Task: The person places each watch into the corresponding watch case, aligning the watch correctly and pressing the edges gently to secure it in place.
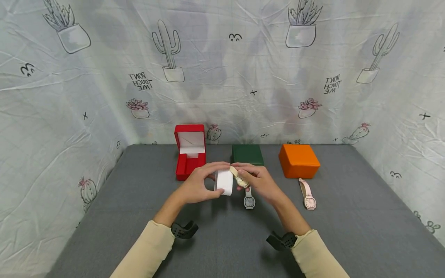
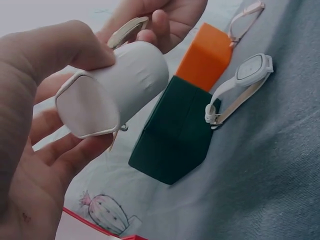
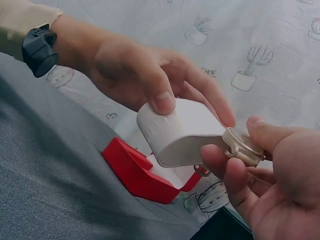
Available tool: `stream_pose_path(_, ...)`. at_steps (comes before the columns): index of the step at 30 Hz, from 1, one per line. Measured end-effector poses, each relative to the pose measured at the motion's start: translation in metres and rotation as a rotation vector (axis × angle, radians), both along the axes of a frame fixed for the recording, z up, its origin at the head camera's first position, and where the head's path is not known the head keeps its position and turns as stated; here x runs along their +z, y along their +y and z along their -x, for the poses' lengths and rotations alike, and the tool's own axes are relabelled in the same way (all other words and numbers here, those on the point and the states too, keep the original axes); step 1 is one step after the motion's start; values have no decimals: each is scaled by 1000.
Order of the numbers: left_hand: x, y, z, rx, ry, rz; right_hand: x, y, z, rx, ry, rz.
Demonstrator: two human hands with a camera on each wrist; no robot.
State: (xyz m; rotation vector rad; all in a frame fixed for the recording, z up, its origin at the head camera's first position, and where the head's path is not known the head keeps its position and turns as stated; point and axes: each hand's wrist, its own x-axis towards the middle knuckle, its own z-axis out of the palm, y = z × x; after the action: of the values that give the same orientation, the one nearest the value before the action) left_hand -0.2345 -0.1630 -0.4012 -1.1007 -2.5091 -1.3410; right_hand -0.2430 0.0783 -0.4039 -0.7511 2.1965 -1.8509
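Observation:
Over the middle of the table, my left hand (image 1: 201,186) grips a white watch cushion (image 1: 224,182) between thumb and fingers. Its flat end (image 2: 87,106) faces the left wrist camera. Close at its right, my right hand (image 1: 261,180) pinches a cream-strapped watch (image 3: 242,146) by its gold-toned case. One strap part reaches up to the cushion's edge in the head view. A small buckle (image 3: 202,170) shows below the cushion in the right wrist view; how the strap runs behind the cushion is hidden.
An open red box (image 1: 187,166) with a white-lined lid stands at the back left. Behind the hands is a closed green box (image 1: 248,153). A closed orange box (image 1: 299,160) stands at right. A white watch (image 1: 249,202) and a pink-strapped watch (image 1: 309,200) lie on the grey table.

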Motion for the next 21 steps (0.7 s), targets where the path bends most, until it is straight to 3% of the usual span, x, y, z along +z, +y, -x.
stream_pose_path(5,-4,3,2,83,23,-36,0,-3,0,12,-65,24)
stream_pose_path(9,-7,2,5,166,37,-120,0,-4,-1,17,-88,36)
stream_pose_path(15,-5,0,7,251,6,-286,-4,-5,0,52,-23,40)
stream_pose_path(21,-2,4,6,310,-21,-388,-6,-11,0,0,64,4)
